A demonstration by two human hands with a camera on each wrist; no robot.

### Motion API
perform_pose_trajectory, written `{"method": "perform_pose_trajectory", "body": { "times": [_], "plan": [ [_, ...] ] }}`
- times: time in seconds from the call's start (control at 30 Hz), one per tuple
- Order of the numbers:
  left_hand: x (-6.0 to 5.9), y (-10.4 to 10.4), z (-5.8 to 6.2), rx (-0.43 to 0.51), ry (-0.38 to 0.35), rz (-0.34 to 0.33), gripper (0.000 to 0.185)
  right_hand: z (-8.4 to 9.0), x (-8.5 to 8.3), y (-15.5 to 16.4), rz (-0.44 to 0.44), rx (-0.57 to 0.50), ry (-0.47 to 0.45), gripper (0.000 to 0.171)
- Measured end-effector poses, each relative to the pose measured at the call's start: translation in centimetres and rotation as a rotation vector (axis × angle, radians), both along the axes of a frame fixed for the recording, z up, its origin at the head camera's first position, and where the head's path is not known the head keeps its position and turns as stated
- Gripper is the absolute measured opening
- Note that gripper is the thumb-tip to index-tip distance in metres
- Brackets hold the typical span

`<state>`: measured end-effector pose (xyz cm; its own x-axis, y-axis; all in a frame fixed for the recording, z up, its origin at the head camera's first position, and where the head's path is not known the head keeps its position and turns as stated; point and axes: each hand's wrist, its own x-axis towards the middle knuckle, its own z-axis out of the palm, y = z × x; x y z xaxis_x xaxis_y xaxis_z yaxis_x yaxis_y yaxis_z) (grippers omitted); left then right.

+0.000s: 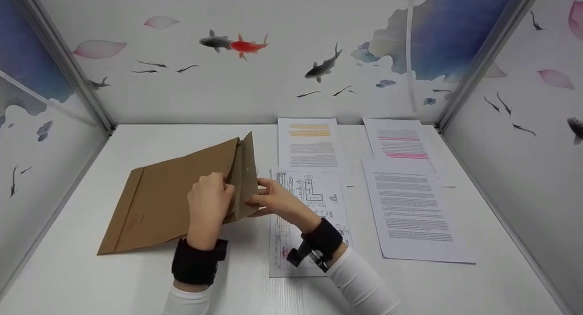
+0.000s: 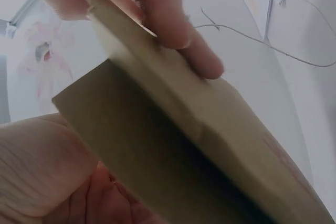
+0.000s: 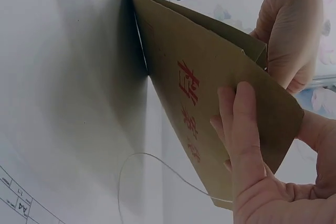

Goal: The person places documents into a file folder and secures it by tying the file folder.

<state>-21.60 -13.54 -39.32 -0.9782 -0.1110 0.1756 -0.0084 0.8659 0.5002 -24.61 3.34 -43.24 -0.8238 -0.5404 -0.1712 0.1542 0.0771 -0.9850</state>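
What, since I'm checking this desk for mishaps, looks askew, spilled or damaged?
Nothing looks spilled or plainly damaged. One mild oddity: in the right wrist view, a thin pale string trails in a loose curve by the rectangular brown paper envelope, which looks untidy; where it is fastened, I can't tell.

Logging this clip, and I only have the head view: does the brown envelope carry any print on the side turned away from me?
Observer: Yes. The right wrist view shows red characters on that side of the brown envelope.

Reviewer: Anything thin near it that I could be missing?

Observer: A thin string curves past the envelope's edge; I can't tell where it is fastened.

Reviewer: And the drawing sheet: is any paper size legible?

Observer: The right wrist view shows "A4" in a printed table, apparently on the drawing sheet.
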Motion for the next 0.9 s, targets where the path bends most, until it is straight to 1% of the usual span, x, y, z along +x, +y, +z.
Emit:
{"method": "perform_pose_trajectory", "body": {
  "times": [0.1, 0.4, 0.5, 0.6, 0.73, 0.9],
  "plan": [
    [0.1, 0.1, 0.1, -0.005, 0.013, -0.001, 0.013, 0.2, -0.7, 0.1, -0.005, 0.038, 0.001, 0.047],
    [0.4, 0.2, 0.3, -0.031, 0.061, -0.009, 0.013, 0.1, -2.6, -0.8, -0.065, 0.144, -0.019, 0.033],
    [0.5, 0.1, 0.4, -0.041, 0.07, -0.007, 0.015, 0.0, -3.1, -1.1, -0.077, 0.133, -0.05, 0.031],
    [0.6, 0.0, 0.5, -0.051, 0.088, -0.003, 0.024, -0.2, -3.5, -1.3, -0.084, 0.092, -0.089, 0.031],
    [0.9, -0.1, 0.9, -0.067, 0.123, 0.009, 0.032, -0.5, -3.6, -1.3, -0.074, 0.053, -0.095, 0.029],
    [1.2, -0.2, 1.2, -0.083, 0.151, 0.029, 0.03, -0.7, -3.7, -1.2, -0.079, 0.044, -0.101, 0.029]
  ]
}}
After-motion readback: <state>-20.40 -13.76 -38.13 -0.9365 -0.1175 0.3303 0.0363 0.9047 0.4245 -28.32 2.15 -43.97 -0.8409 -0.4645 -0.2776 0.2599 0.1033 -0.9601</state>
